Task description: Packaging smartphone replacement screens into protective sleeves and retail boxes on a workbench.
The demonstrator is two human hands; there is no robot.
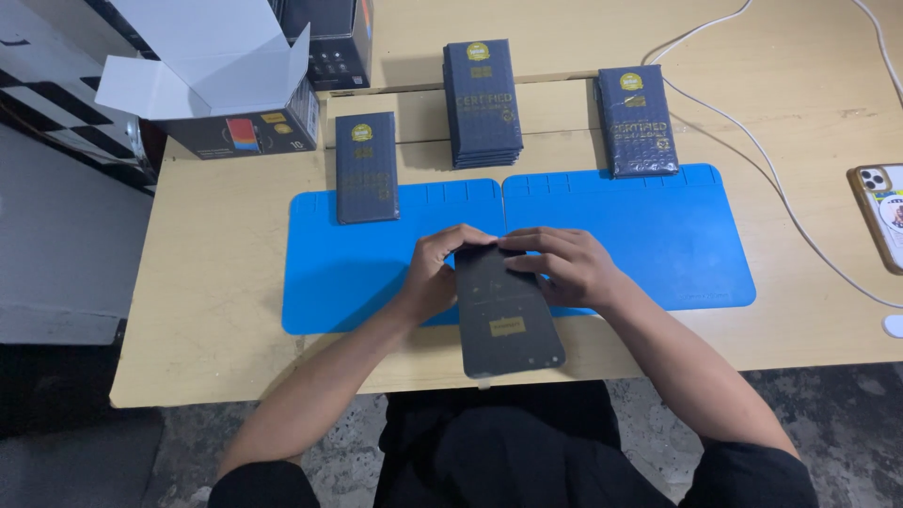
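Seen from above, a seated person holds a flat dark panel (pixel 505 315), shaped like a phone screen, over the near edge of a pale wooden surface (pixel 216 282). The left hand (pixel 435 273) grips the panel's upper left edge, thumb behind and fingers curled over the top. The right hand (pixel 562 265) closes on the upper right corner, its fingertips pinching at the top edge as if working at a film or tab there, though that detail is too small to make out. The panel is matt black-grey with a small yellow label near its lower middle, and it tilts slightly to the right. Judging by this, the work on this piece looks to be at an early stage, with the panel in hand and not laid down. Beyond the hands lie two blue mats (pixel 658 235) side by side. A single dark flat box (pixel 367 167) rests on the left mat's far edge. Farther back stand a tall stack of the same boxes (pixel 482 102) and a shorter stack (pixel 638 120), apparently waiting. An open carton (pixel 216 85) sits at far left, and a phone (pixel 882 214) with white cable (pixel 752 141) lies at right.
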